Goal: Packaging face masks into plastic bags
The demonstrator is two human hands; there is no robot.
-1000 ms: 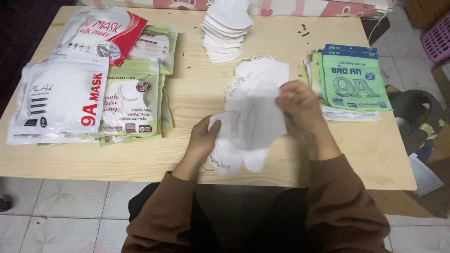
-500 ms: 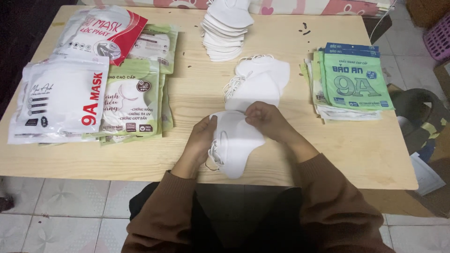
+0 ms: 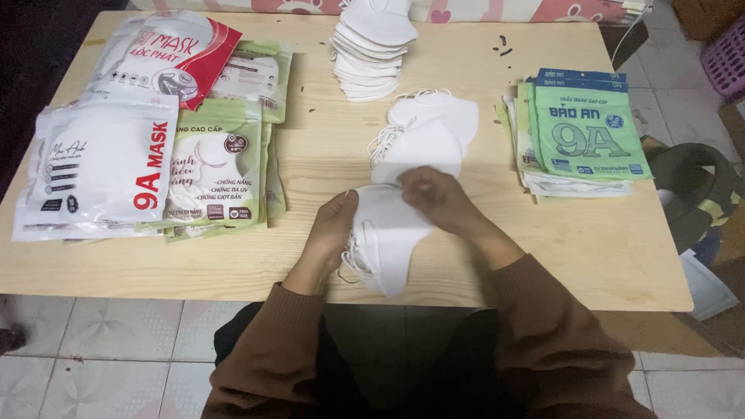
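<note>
A small stack of white folded face masks [image 3: 384, 237] lies on the wooden table [image 3: 481, 264] near its front edge. My left hand [image 3: 335, 225] grips the stack's left side, thumb on top. My right hand [image 3: 434, 198] pinches the top mask at the stack's upper right corner. Just beyond my hands lies a loose pile of white masks [image 3: 427, 136] with elastic loops showing.
A taller stack of white masks [image 3: 372, 46] stands at the back middle. Green and blue flat packets [image 3: 586, 132] are stacked at the right. White, red and green mask packages [image 3: 147, 140] cover the left. A purple basket [image 3: 725, 58] and dark stool [image 3: 694, 182] sit beyond the table's right edge.
My right hand, earlier raised holding a mask over the stack, has come down and left. The mask now lies on the stack held by both hands.
</note>
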